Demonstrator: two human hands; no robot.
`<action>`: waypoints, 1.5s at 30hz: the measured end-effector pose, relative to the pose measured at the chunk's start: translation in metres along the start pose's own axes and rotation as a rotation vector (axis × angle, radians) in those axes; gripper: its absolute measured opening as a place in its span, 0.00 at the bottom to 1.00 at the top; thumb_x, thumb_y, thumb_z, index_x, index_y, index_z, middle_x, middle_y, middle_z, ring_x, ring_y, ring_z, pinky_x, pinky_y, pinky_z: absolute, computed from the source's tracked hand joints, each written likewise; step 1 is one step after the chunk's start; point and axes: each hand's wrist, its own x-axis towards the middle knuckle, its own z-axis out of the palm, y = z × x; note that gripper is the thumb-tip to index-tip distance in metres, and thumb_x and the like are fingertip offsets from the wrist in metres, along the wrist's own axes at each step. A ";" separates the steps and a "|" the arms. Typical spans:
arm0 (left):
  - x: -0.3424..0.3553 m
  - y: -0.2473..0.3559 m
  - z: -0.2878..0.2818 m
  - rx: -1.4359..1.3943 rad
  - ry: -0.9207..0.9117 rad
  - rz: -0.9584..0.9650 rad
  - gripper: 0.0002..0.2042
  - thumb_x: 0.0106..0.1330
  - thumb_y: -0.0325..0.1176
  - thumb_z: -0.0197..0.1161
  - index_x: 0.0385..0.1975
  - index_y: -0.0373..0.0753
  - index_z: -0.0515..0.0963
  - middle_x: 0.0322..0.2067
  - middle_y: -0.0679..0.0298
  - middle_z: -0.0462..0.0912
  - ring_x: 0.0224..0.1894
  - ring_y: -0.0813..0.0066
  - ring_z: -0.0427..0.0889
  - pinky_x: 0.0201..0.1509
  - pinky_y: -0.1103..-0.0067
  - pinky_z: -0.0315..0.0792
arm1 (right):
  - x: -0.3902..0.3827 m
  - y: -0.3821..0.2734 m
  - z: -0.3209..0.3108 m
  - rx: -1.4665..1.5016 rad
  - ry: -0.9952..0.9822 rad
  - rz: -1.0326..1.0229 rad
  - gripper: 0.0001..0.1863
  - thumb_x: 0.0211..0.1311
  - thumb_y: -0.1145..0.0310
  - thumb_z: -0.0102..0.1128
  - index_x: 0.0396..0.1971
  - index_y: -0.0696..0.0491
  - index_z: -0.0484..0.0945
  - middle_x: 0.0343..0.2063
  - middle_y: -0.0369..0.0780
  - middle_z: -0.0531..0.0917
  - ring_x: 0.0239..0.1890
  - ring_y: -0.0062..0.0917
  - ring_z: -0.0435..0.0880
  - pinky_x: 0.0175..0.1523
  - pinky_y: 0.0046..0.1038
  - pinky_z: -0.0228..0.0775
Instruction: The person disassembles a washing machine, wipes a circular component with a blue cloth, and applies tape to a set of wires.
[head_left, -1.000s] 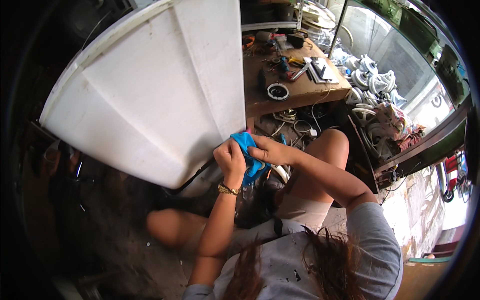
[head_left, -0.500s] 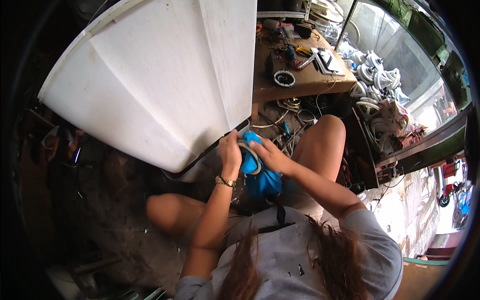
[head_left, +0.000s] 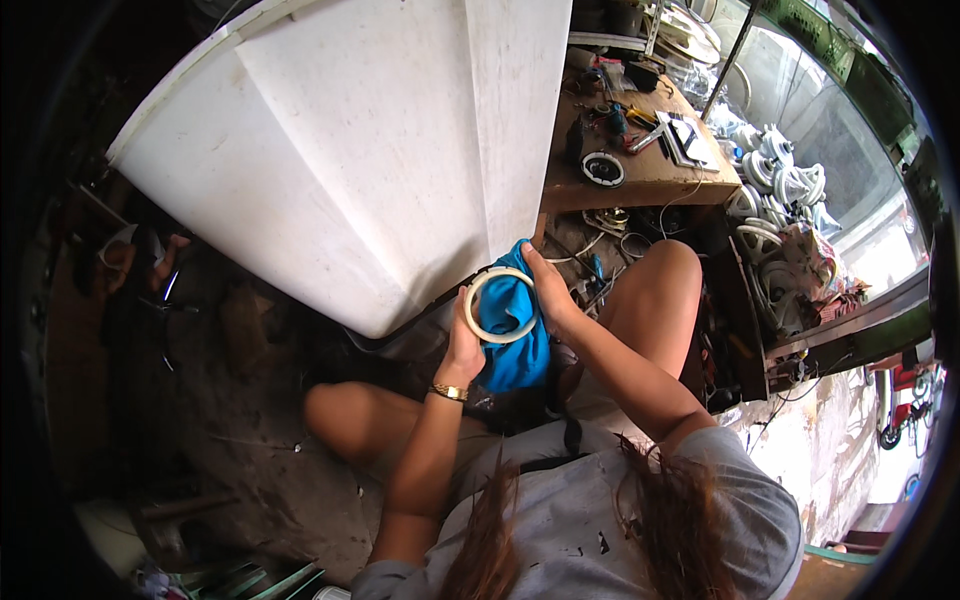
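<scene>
A cream-coloured ring [head_left: 500,339] faces up between my hands, over my lap. My left hand [head_left: 463,345] grips its left side, fingers curled round the edge. On the far side, my right hand [head_left: 549,287] is closed on a blue cloth [head_left: 516,367] and presses it along the ring's right edge. The cloth shows through the ring's opening and hangs below it toward my lap. Fingertips of both hands are partly hidden behind the ring and cloth.
A large white ribbed tub [head_left: 360,150] on a dark base stands just ahead. Right of it, a wooden table [head_left: 640,190] bears hand tools and a black-and-white round part [head_left: 602,169]. White plastic wheel-like parts [head_left: 790,180] are heaped farther right. Wires and clutter lie beneath the table.
The ring has turned from nearly edge-on to facing up. My right hand has shifted from over the cloth to the ring's right edge. The view has swung slightly left.
</scene>
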 end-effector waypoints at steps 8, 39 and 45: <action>0.005 -0.013 -0.010 -0.149 0.349 0.006 0.19 0.69 0.46 0.51 0.42 0.33 0.75 0.38 0.60 0.80 0.39 0.73 0.81 0.45 0.76 0.75 | -0.009 0.015 -0.012 -0.729 -0.278 -0.520 0.12 0.65 0.64 0.57 0.39 0.58 0.76 0.30 0.38 0.76 0.37 0.20 0.73 0.48 0.23 0.66; 0.051 -0.052 -0.014 0.055 0.467 0.142 0.13 0.65 0.40 0.51 0.33 0.34 0.74 0.32 0.61 0.79 0.35 0.74 0.78 0.42 0.77 0.72 | 0.015 0.042 -0.052 -1.063 0.082 -0.798 0.10 0.54 0.72 0.61 0.37 0.55 0.79 0.33 0.45 0.82 0.37 0.41 0.81 0.41 0.34 0.73; 0.049 -0.113 -0.077 0.803 0.081 0.023 0.17 0.63 0.41 0.56 0.41 0.32 0.74 0.35 0.57 0.79 0.39 0.67 0.78 0.47 0.76 0.70 | 0.116 -0.003 -0.149 0.020 0.327 -0.273 0.18 0.55 0.72 0.42 0.43 0.55 0.78 0.24 0.35 0.73 0.21 0.21 0.69 0.24 0.24 0.63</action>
